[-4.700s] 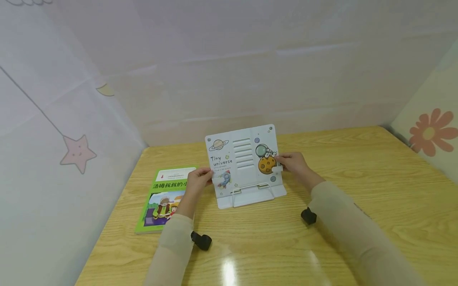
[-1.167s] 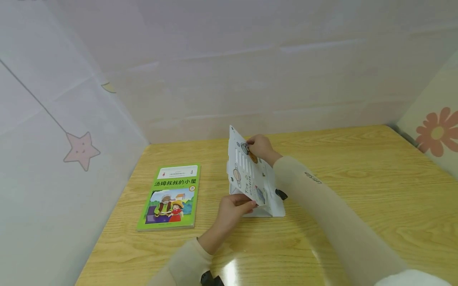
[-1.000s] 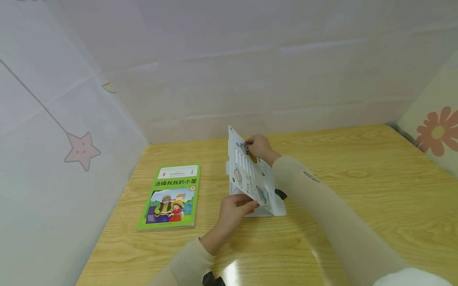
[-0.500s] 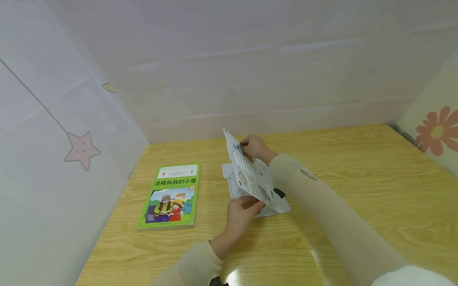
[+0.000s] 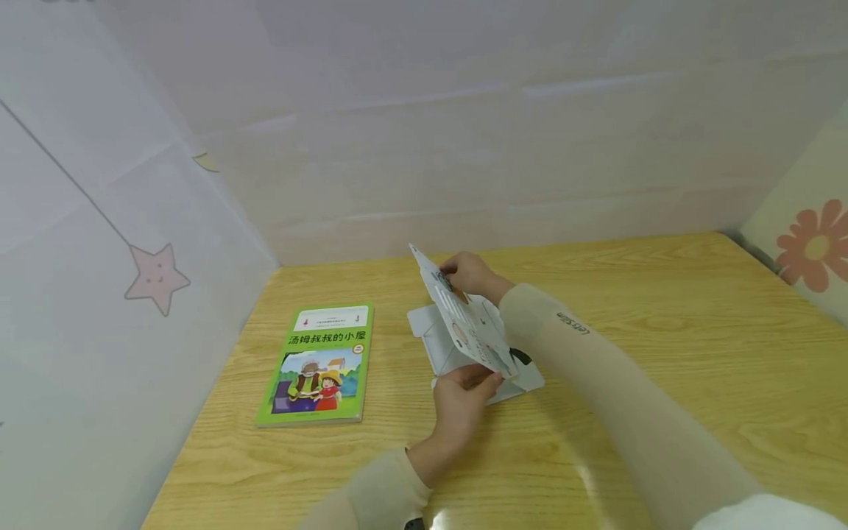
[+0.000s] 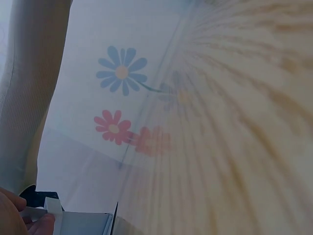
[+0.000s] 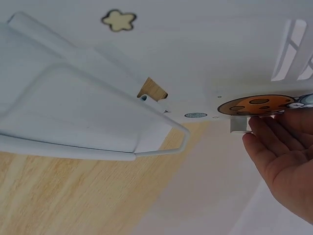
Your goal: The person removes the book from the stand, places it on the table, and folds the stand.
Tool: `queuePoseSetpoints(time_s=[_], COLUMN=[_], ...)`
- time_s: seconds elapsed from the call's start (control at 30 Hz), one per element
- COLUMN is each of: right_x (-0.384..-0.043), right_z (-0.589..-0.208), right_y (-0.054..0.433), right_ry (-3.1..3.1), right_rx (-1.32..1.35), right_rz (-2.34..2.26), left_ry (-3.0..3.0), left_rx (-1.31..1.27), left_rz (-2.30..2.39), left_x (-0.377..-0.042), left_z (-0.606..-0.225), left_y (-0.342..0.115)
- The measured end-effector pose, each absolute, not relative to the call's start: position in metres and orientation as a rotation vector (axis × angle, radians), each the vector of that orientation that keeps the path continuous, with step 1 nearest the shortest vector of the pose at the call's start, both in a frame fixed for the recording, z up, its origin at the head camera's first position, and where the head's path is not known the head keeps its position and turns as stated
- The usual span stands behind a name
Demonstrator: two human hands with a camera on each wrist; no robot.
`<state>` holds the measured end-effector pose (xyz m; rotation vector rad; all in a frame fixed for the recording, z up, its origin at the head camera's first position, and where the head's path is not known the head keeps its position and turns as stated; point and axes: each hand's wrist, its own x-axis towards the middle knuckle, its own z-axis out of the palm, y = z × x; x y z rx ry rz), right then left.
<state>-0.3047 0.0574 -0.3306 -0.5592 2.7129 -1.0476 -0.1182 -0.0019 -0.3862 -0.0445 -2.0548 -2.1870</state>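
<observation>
On the yellow wood-grain bench point(image 5: 636, 331), to the right of a green-bordered book with a pictured cover point(image 5: 314, 368), a white book stand with space-themed prints point(image 5: 472, 324) is leaning between a person's two hands. Compared with half a second ago, its printed panel is tilting lower and more of the plain white rear plate point(image 5: 437, 338) is showing beside it; this suggests the stand's angle is being adjusted. The left hand point(image 5: 456, 401) is pinching the panel's near lower corner, thumb uppermost. The right hand point(image 5: 472, 274) is holding the far edge beside the printed orange moon point(image 7: 259, 104), so each grip is clamped on the panel. No box or tray is showing; nearest to a container, the stand's white ledge point(image 7: 58, 98) with its bent white wire loop point(image 7: 186, 139) is carrying no book in the right wrist view.
</observation>
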Motion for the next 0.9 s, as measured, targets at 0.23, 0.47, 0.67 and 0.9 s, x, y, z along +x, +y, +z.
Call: queuePoseSetpoints(time_s=[0.23,0.47,0.67,0.9], right_x=[-0.308,-0.309,-0.307,-0.293], right_z=[-0.334,-0.334,-0.331,-0.319], right_y=[0.058,0.058,0.065,0.078], right_ry=[2.683,2.641,2.641,2.583], right_rx=[-0.606,-0.648,-0.757,-0.802], right_rz=[-1.040,-1.020,-1.007,-1.135], left_ry=[-2.082,-2.113,-2.148,-2.211], left_rx=[-0.055,-0.071,-0.096,-0.126], left_rz=[-2.161,-2.130,-2.158,-2.227], left_x=[-0.118,-0.118,-0.119,-0.118], left_z=[-0.387,-0.387,-0.385,-0.375], left_y=[0.000,0.000,-0.002,-0.014])
